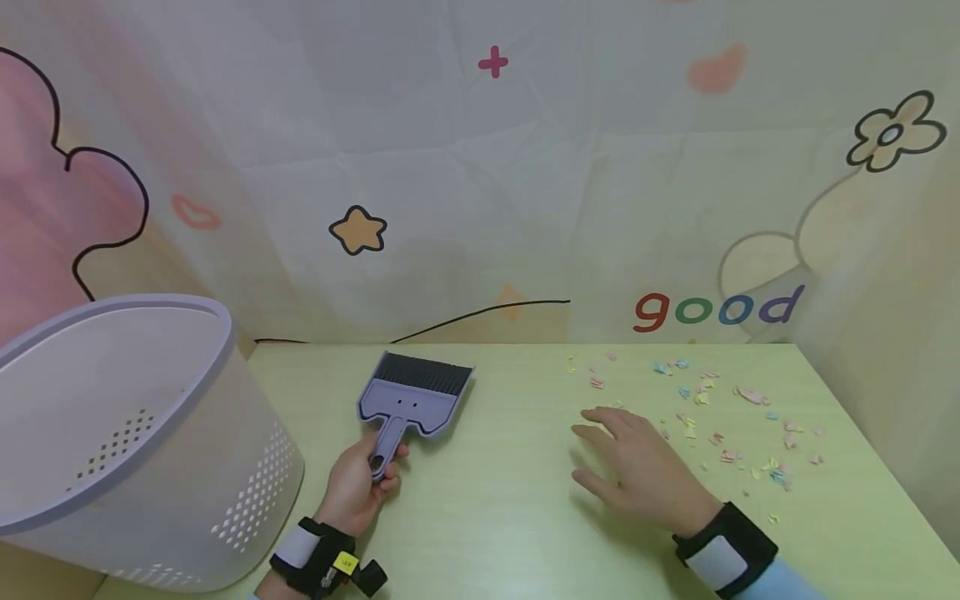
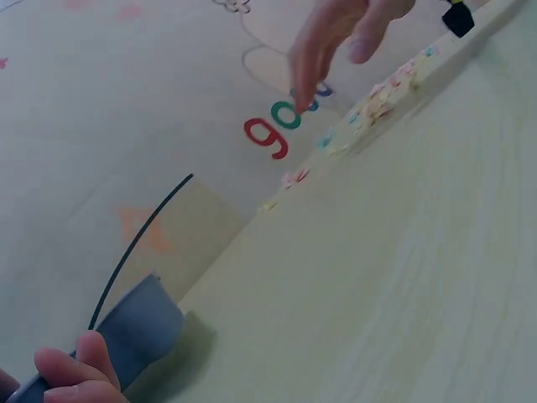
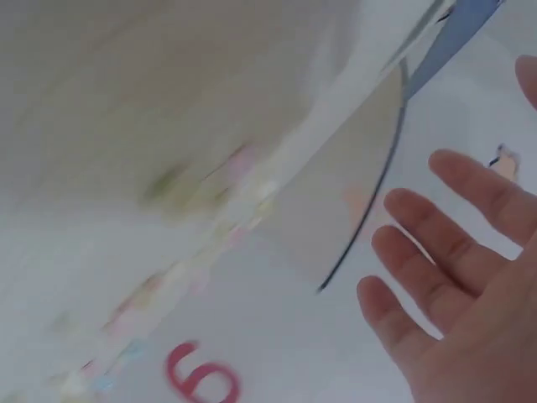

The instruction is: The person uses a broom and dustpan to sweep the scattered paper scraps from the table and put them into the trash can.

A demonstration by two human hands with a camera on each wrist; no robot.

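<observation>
My left hand [image 1: 351,490] grips the handle of a small purple-grey dustpan [image 1: 442,425] with a dark-bristled brush [image 1: 420,374] nested in it. The bristle end points away toward the back of the table. In the left wrist view, fingers [image 2: 80,369] curl round the handle and the dustpan [image 2: 149,323] shows side-on. My right hand [image 1: 643,473] hovers over the table with spread fingers, holding nothing. The right wrist view shows that hand [image 3: 470,294] palm-side. Small pink, yellow and blue paper scraps [image 1: 752,396] lie scattered beyond and right of it.
A large white perforated basket [image 1: 187,467] with a purple rim stands at the left, close beside my left forearm. The pale yellow-green table [image 1: 495,500] meets a printed cloth backdrop [image 1: 465,183] at the back and a side wall at the right.
</observation>
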